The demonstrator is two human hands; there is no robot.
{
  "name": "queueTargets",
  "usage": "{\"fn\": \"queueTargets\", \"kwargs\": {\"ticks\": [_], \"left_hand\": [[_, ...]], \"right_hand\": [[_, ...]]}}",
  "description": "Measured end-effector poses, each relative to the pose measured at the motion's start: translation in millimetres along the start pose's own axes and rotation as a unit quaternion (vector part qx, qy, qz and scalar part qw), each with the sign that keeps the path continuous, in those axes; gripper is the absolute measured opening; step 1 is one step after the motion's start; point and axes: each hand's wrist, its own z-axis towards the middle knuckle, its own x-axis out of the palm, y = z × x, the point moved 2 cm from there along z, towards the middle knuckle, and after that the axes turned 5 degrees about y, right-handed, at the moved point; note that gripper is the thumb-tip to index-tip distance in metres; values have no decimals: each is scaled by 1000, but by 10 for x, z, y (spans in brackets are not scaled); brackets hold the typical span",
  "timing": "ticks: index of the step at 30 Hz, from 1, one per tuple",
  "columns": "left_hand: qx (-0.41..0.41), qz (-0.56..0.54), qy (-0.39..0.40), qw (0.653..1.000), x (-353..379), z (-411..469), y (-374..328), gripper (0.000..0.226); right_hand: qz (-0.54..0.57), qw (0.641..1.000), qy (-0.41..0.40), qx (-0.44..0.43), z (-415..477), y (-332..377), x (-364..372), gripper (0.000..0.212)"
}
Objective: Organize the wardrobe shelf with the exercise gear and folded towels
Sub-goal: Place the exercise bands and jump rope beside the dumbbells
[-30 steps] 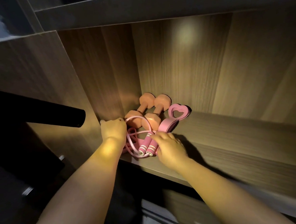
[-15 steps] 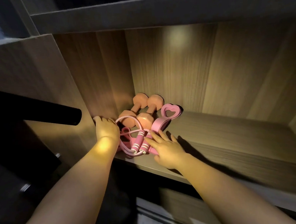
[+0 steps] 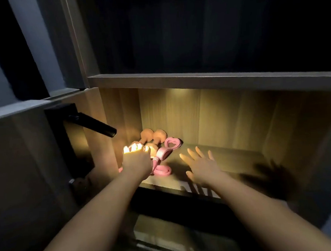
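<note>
— Letting go, both hands at once! The left hand (image 3: 136,160), which was clutching the jump rope (image 3: 154,163), has opened up. Its fingers (image 3: 134,147) are straight and fanned, the tips blazing in the shelf light.
— And the right?
— The right hand (image 3: 202,166) is off the rope handles altogether. It has swung out to three o'clock of the pile, palm down, fingers spread wide and holding nothing, over the shelf (image 3: 241,155).
— Is the left touching anything?
— Can't tell. It sits over the near end of the orange dumbbells (image 3: 153,136), but any contact is hidden behind the hand.
— So where has the gear ended up?
— Tucked into the nine o'clock corner of the shelf, against the side wall. The two dumbbells lie side by side, running back toward twelve. The pink strap with the heart-shaped loop (image 3: 172,142) is just beside them at three. The rope is bunched in front at six, mostly hidden by the left wrist.
— The view has pulled back too?
— Yes, the head has come up and away. The board above (image 3: 196,79) and the black rod (image 3: 96,125) at nine o'clock show far more now.
— Meaning?
— I'd judge the exercise gear placed and released. No folded towels are in sight, so that half of the job remains.
</note>
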Motion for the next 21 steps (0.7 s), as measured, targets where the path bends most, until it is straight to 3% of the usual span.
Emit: {"fn": "queueTargets", "kwargs": {"ticks": [4, 9, 14, 21], "left_hand": [[71, 1, -50, 996, -241, -306, -288, 45], [87, -44, -75, 992, -419, -405, -417, 43], [67, -145, -46, 986, -177, -276, -464, 49], [97, -175, 43, 979, 60, -23, -579, 58]], "right_hand": [[-35, 998, -43, 25, -390, -51, -116, 65], [-27, 997, -73, 24, -519, -60, -249, 64], [38, 998, -30, 28, -377, -131, -81, 63], [67, 998, 8, -18, -204, -248, -15, 64]]}}
